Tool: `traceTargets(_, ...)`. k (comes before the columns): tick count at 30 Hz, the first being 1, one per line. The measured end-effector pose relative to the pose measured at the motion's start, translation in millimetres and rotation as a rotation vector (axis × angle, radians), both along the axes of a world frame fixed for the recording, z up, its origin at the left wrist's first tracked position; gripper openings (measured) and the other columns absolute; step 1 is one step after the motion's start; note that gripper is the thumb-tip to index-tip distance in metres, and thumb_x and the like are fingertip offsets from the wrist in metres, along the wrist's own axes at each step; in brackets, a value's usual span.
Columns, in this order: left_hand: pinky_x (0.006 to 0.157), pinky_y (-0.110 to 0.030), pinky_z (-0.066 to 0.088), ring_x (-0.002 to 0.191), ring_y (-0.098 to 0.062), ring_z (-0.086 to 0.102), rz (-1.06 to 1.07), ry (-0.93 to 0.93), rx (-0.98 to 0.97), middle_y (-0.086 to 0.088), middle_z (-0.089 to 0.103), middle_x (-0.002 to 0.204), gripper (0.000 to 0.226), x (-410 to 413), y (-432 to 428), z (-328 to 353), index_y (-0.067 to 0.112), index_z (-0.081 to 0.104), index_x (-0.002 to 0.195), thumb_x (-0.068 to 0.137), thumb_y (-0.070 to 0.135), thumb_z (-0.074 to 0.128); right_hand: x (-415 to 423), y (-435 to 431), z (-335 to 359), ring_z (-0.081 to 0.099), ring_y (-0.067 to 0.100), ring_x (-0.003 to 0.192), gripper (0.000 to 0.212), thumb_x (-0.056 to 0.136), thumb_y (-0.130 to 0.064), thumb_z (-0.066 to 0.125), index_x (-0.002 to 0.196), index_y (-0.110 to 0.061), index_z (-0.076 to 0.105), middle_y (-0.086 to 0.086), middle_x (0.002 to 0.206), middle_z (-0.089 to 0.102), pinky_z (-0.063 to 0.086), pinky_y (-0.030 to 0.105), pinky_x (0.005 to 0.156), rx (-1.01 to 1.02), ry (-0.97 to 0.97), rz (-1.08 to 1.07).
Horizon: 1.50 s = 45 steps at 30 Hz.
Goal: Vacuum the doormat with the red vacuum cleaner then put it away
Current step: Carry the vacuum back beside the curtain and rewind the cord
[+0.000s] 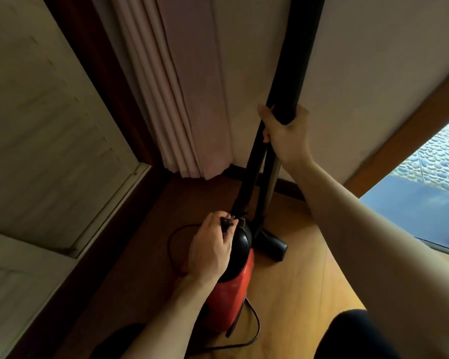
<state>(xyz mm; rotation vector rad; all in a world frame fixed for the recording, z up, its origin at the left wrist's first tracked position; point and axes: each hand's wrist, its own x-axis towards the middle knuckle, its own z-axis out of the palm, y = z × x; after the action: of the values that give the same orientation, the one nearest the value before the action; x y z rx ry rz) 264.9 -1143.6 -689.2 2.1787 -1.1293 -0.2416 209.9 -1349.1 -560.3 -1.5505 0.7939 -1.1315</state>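
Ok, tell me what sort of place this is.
Likely a corner of a home room: wooden floor, a pleated curtain hanging against the wall, a louvred door on the left, a red vacuum cleaner standing there.

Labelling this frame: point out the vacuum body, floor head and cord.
vacuum body (240, 278), head view, red shell
floor head (271, 246), head view, black top
cord (168, 244), head view, loop left of body

A dim corner: wooden floor (296, 275), pale wall (373, 60), pink pleated curtain (182, 99), louvred shutters (36, 112) left.
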Motion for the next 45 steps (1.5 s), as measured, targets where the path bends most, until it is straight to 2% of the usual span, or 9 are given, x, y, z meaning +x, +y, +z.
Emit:
traceTargets(4, 0.073, -0.024, 0.05, 0.08, -0.006, 0.063, -0.243, 0.164, 0.01, 0.009, 0.066, 0.084, 0.025, -24, -7, 6, 0.024, 0.062, 0.093, 0.098, 0.044, 0.05, 0, -4, -1, 0.047, 0.037, 0.054, 0.047, 0.091, -0.023, 0.072, 0.076, 0.015, 0.05, 0.037, 0.069, 0.048, 0.042, 0.049, 0.048, -0.034, -0.021, 0.005)
traceTargets(10, 0.107, -0.034, 0.03, 0.133, -0.012, 0.037, -0.447, -0.306, 0.369, 0.012, 0.046, 0.139, 0.04, 4, -24, -13, 0.036, 0.059, 0.13, 0.096, 0.052, 0.046, -3, -11, -9, 0.049, 0.039, 0.058, 0.046, 0.09, -0.026, 0.074, 0.082, 0.015, 0.053, 0.03, 0.069, 0.049, 0.046, 0.051, 0.051, -0.033, -0.029, 0.056)
traceTargets(16, 0.114, -0.044, 0.031, 0.137, -0.015, 0.039, -0.421, -0.006, 0.591, 0.015, 0.043, 0.147, 0.048, 34, -30, -15, 0.043, 0.047, 0.141, 0.097, 0.059, 0.04, -3, -14, -11, 0.048, 0.029, 0.061, 0.043, 0.089, -0.022, 0.074, 0.08, 0.013, 0.052, 0.015, 0.071, 0.05, 0.043, 0.039, 0.057, -0.006, -0.034, 0.096)
traceTargets(24, 0.111, -0.036, 0.038, 0.13, -0.012, 0.043, -0.381, 0.024, 0.411, 0.009, 0.046, 0.139, 0.044, 38, -17, 1, 0.034, 0.051, 0.141, 0.1, 0.049, 0.046, -5, -12, -19, 0.051, 0.036, 0.063, 0.026, 0.086, -0.012, 0.074, 0.075, -0.005, 0.052, 0.019, 0.07, 0.047, 0.044, 0.041, 0.054, -0.081, -0.007, 0.054)
traceTargets(28, 0.1, -0.023, 0.044, 0.118, -0.008, 0.053, -0.253, 0.116, 0.326, 0.006, 0.054, 0.127, 0.038, 32, -1, 25, 0.027, 0.058, 0.133, 0.1, 0.044, 0.049, -7, -12, -12, 0.051, 0.02, 0.063, 0.026, 0.087, -0.013, 0.073, 0.075, -0.015, 0.05, 0.008, 0.071, 0.051, 0.044, 0.032, 0.058, -0.095, 0.058, 0.071)
traceTargets(32, 0.086, -0.014, 0.046, 0.103, -0.006, 0.059, -0.105, 0.083, 0.248, 0.006, 0.061, 0.109, 0.028, 39, 24, 39, 0.02, 0.064, 0.117, 0.101, 0.038, 0.05, -7, -9, -11, 0.057, 0.028, 0.069, 0.025, 0.089, -0.016, 0.073, 0.085, 0.003, 0.058, 0.026, 0.081, 0.059, 0.049, 0.034, 0.061, -0.081, 0.107, 0.054)
traceTargets(35, 0.076, -0.002, 0.043, 0.095, 0.0, 0.061, -0.063, 0.182, 0.213, 0.011, 0.065, 0.102, 0.02, 60, 48, 37, 0.023, 0.064, 0.112, 0.101, 0.034, 0.051, -9, -5, -20, 0.067, 0.031, 0.081, 0.029, 0.087, -0.025, 0.075, 0.093, 0.0, 0.062, 0.023, 0.089, 0.064, 0.058, 0.048, 0.072, -0.065, 0.133, 0.006)
traceTargets(41, 0.062, -0.01, 0.045, 0.072, 0.004, 0.062, -0.073, 0.379, 0.135, 0.009, 0.066, 0.08, 0.014, 77, 89, -2, 0.03, 0.066, 0.094, 0.099, 0.036, 0.055, -8, 10, -30, 0.069, 0.014, 0.082, 0.018, 0.088, -0.026, 0.077, 0.094, -0.015, 0.065, 0.001, 0.087, 0.069, 0.058, 0.03, 0.072, -0.069, 0.136, -0.077)
traceTargets(45, 0.07, -0.019, 0.052, 0.081, -0.005, 0.066, -0.149, 0.447, 0.118, 0.003, 0.071, 0.085, 0.017, 67, 104, -5, 0.027, 0.068, 0.089, 0.098, 0.036, 0.056, -2, 27, -16, 0.06, 0.004, 0.06, 0.02, 0.092, -0.024, 0.074, 0.079, -0.018, 0.061, -0.004, 0.07, 0.062, 0.051, 0.023, 0.061, -0.021, 0.12, -0.104)
